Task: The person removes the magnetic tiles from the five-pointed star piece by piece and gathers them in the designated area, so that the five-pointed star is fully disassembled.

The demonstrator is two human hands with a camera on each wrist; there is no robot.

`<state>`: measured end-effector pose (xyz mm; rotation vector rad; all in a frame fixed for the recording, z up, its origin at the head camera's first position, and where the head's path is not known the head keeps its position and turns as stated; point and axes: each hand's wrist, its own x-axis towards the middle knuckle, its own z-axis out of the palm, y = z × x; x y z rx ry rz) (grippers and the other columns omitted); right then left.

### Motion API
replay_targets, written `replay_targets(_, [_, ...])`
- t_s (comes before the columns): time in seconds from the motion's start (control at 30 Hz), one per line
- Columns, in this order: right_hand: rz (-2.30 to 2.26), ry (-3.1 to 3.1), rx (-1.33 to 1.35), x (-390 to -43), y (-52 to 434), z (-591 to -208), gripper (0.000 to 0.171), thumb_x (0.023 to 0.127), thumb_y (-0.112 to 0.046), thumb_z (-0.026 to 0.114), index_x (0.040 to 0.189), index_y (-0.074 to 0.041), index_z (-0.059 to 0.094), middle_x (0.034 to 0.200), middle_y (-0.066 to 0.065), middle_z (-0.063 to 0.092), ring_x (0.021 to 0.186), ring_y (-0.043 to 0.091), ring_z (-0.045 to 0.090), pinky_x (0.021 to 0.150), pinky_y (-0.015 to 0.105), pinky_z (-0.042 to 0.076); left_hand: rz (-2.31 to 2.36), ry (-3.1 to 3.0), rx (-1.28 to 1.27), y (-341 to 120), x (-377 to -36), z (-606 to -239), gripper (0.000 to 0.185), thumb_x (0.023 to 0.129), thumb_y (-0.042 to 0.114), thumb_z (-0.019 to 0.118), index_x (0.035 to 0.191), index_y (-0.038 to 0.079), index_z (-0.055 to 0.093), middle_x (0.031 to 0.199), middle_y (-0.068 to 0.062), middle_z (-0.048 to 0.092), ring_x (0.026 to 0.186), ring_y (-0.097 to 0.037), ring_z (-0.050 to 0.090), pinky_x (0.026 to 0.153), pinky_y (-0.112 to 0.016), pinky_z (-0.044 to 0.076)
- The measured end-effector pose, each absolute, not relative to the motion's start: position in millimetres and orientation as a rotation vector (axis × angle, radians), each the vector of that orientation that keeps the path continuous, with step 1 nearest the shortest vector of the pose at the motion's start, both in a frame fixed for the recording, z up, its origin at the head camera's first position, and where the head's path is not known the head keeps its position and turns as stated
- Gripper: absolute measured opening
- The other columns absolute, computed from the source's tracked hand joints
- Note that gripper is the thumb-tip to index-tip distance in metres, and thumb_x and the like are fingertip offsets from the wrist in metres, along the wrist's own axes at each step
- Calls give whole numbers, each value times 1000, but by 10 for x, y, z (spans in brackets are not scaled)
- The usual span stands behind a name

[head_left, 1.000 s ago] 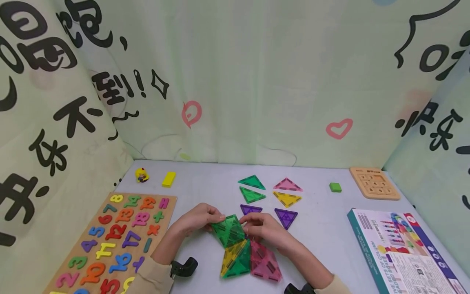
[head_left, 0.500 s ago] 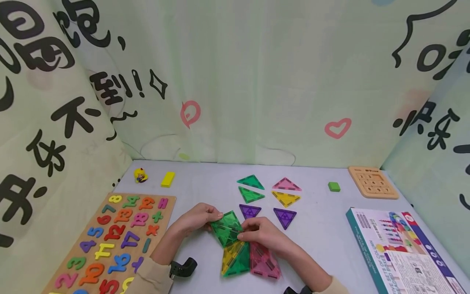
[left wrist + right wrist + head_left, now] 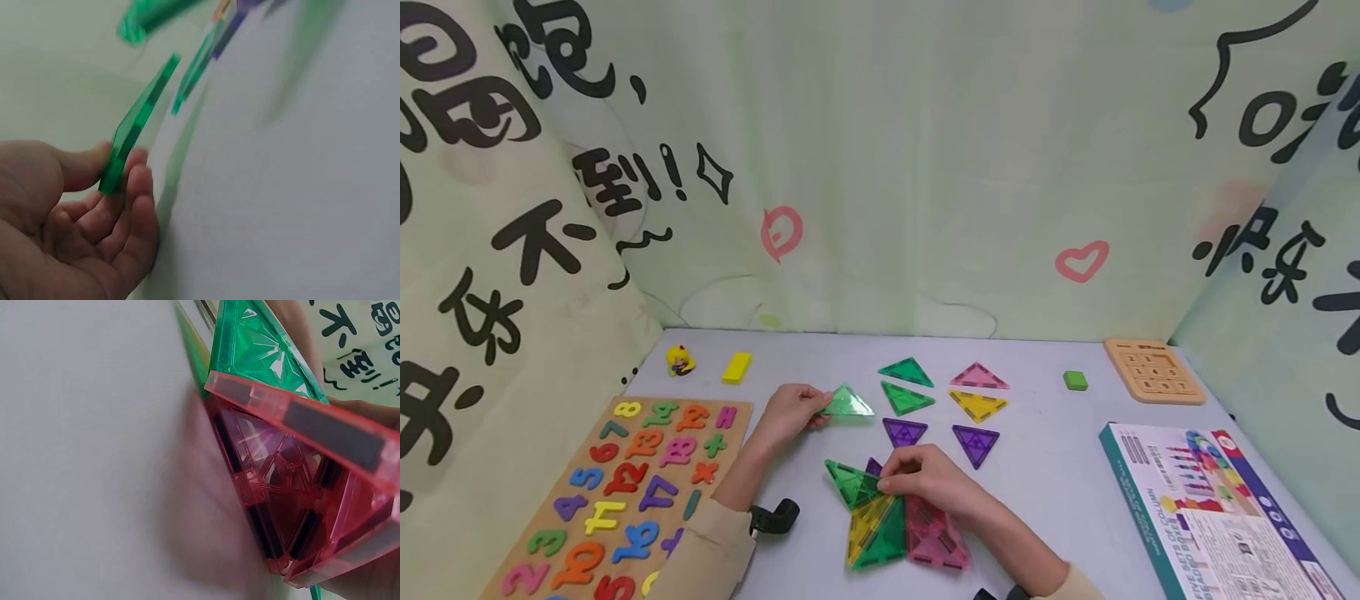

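Observation:
My left hand (image 3: 792, 414) pinches a clear green triangular magnetic tile (image 3: 850, 403) between thumb and fingers, raised over the table behind the built piece. In the left wrist view this green tile (image 3: 140, 122) is seen nearly edge-on, with the fingers curled below it. My right hand (image 3: 931, 479) pinches the top of a built magnetic-tile shape, thumb and forefinger at its upper middle. That shape joins green tiles (image 3: 883, 537), a yellow tile (image 3: 867, 527) and pink tiles (image 3: 934, 537), with a purple tip behind. In the right wrist view pink tiles (image 3: 262, 512) stand at angles.
Loose triangles lie beyond the hands: green (image 3: 908, 398), pink (image 3: 980, 377), yellow (image 3: 977, 406) and purple (image 3: 976, 444). A number board (image 3: 625, 483) is at left, a box (image 3: 1225, 508) at right. Farther back are a yellow block (image 3: 737, 367), a figurine (image 3: 680, 360), a green block (image 3: 1076, 381) and a wooden board (image 3: 1153, 371).
My left hand has moved forward and away from the built shape, taking a green triangular tile off it. My right hand keeps its grip on the shape, thumb now at its upper middle.

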<state>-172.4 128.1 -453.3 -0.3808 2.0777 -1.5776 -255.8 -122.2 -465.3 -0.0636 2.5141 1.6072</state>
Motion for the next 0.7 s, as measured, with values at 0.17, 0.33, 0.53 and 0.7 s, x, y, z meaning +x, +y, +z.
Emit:
replay_targets(0.17, [-1585, 2065, -375, -1711, 1252, -4544, 23, 89, -22, 72, 98, 0, 70, 83, -4, 66, 81, 12, 57, 75, 26, 46, 1511, 2774, -176, -1258, -2770, -4684, 31, 96, 31, 65, 100, 1, 72, 86, -11, 73, 74, -18, 63, 67, -25, 45])
replay_targets(0.33, [-1582, 2072, -370, -1702, 1248, -4543, 23, 89, -22, 72, 98, -1, 70, 84, -4, 66, 81, 12, 57, 75, 26, 47, 1487, 2879, -226, -1199, -2875, -4729, 32, 94, 33, 67, 98, 2, 74, 94, -13, 72, 81, -22, 59, 66, -26, 43])
replay_targets(0.53, [-1575, 2080, -365, -1705, 1264, -4530, 23, 90, -22, 71, 98, -1, 70, 84, -3, 66, 81, 12, 56, 74, 27, 45, 1487, 2917, -280, -1113, -2925, -4732, 30, 93, 33, 69, 95, 4, 75, 91, -11, 73, 80, -22, 60, 65, -26, 42])
replay_targets(0.7, [-1572, 2085, -361, -1707, 1273, -4535, 23, 91, -23, 71, 99, -1, 69, 83, -4, 65, 80, 12, 55, 71, 26, 43, 1406, 2950, -321, -1080, -2951, -4722, 27, 93, 32, 69, 95, 5, 74, 90, -11, 72, 80, -23, 61, 65, -28, 42])
